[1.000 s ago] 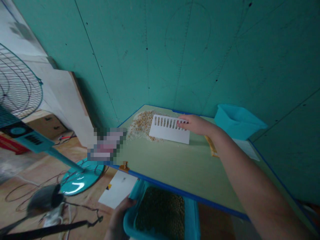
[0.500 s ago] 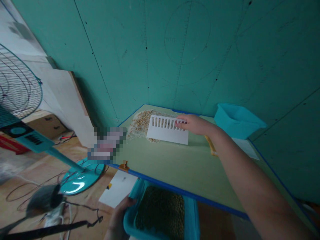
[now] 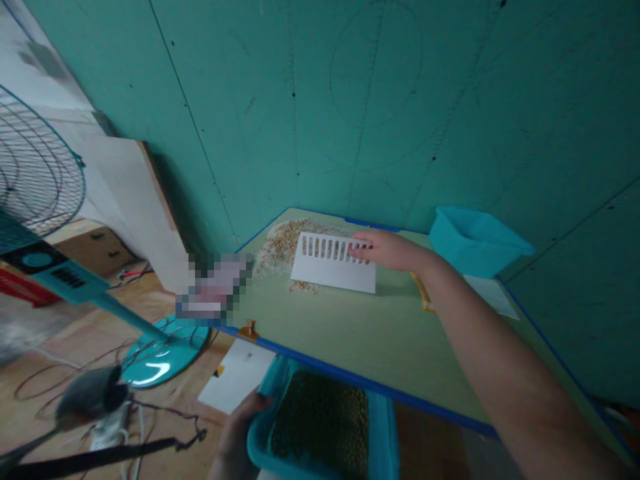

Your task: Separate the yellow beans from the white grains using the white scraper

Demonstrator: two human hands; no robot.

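My right hand (image 3: 380, 250) is closed on a white slotted plastic board (image 3: 334, 275), fingers over its slotted end. The board is tilted over the table, at the right side of a spread pile of pale grains or beans (image 3: 280, 245). A few loose grains (image 3: 303, 287) lie by its near left corner. Below the front edge, my left hand (image 3: 243, 417) grips the left rim of a blue plastic basin (image 3: 384, 433). Small beans or grains (image 3: 320, 420) fill the basin, mostly in shadow. My left fingers are partly hidden behind the rim.
The light green table (image 3: 350, 333) has a blue-taped edge. On it stand a blue bin (image 3: 475, 237) at right and a pixelated flat object (image 3: 215, 293) at left. A turquoise fan (image 3: 75, 273), cables and a dark scoop-like object (image 3: 93, 397) are at left.
My right hand has drawn the slotted board slightly toward me and to the left. More loose grains show by its near corner. The left hand and basin are nearly unchanged.
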